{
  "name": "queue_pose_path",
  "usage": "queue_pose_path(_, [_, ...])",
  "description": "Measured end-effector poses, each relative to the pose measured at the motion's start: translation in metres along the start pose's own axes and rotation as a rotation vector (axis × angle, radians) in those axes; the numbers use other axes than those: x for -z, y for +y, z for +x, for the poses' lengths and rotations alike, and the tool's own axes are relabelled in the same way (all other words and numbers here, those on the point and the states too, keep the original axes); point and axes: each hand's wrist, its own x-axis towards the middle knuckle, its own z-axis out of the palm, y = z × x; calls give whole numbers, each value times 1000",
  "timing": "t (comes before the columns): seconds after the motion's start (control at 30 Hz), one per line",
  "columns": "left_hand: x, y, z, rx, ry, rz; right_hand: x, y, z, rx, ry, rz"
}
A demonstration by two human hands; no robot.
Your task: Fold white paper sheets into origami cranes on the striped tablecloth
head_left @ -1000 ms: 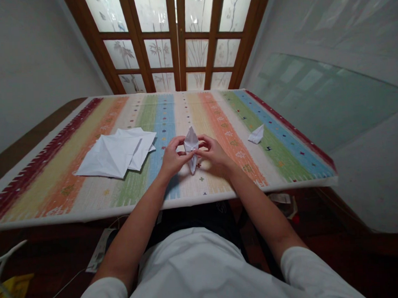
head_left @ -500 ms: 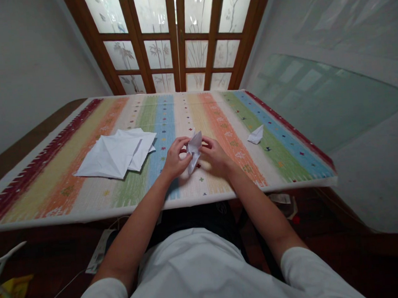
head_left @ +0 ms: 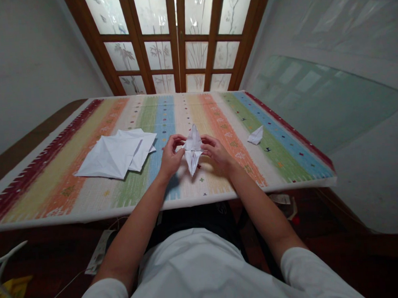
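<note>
Between my two hands is a piece of folded white paper, long and pointed at its top and bottom ends, with a crease across its middle. My left hand pinches its left edge, thumb in front and fingers behind. On the opposite edge, my right hand grips it with thumb and curled fingers. The paper is held just above the striped tablecloth. To the left lies a stack of white paper sheets with fold creases. A small folded white paper piece rests on the right.
A striped cloth covers the table, whose front edge runs close to my body. Wooden doors with glass panes stand beyond it. A glass sheet leans at the right wall. Below left are a white cable and a yellow item.
The folded paper has turned from a slant to nearly upright, its lower half now spread into view. My left hand has shifted slightly left. The stack and the small piece stay put.
</note>
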Motion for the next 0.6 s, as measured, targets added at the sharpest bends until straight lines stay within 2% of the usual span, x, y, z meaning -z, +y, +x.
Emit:
queue_pose_path(0.2, [1,0,2,69,31,-9,1,5,2,10,-6,23])
queue_pose_path(0.43, [-1,-1,-1,128,26,48,5,11,7,22,74,-76])
queue_pose_path(0.6, [-2,-4,-2,123,45,65,0,7,1,-5,-15,-50])
